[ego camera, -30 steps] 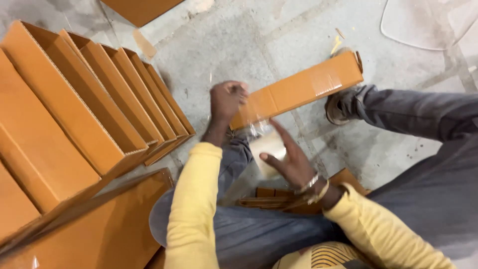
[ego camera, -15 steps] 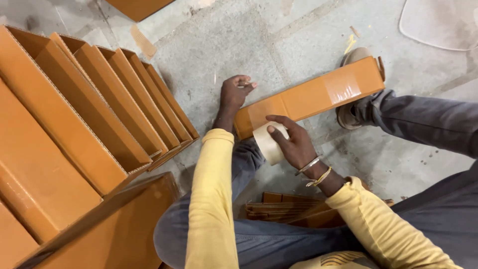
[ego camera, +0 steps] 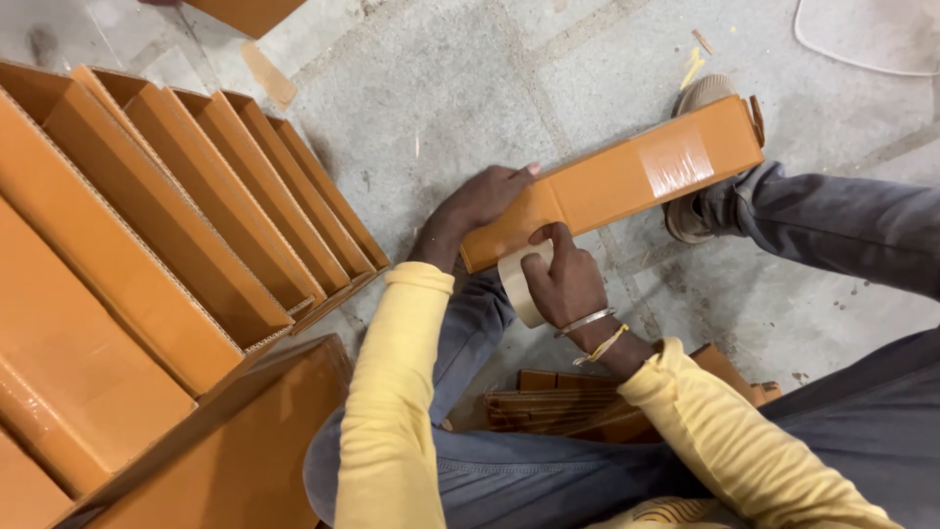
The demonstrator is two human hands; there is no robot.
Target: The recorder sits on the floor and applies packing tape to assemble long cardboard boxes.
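Nearest the camera, a low pile of flattened orange cardboard (ego camera: 568, 407) lies on the concrete floor (ego camera: 441, 88) between the person's legs. Just above it the right hand (ego camera: 566, 279) is closed around a roll of clear packing tape (ego camera: 517, 284), fingers curled through its core, pressing the roll against the underside of a long orange box (ego camera: 627, 181). The left hand (ego camera: 480, 201) lies flat over the near end of that box, fingers spread along its top edge, gripping nothing else. The box runs from both hands up and to the right, its far end over a shoe (ego camera: 700, 157); a strip of tape already shines on that far part. To the left, a row of open orange boxes (ego camera: 196, 216) stands side by side on the floor.
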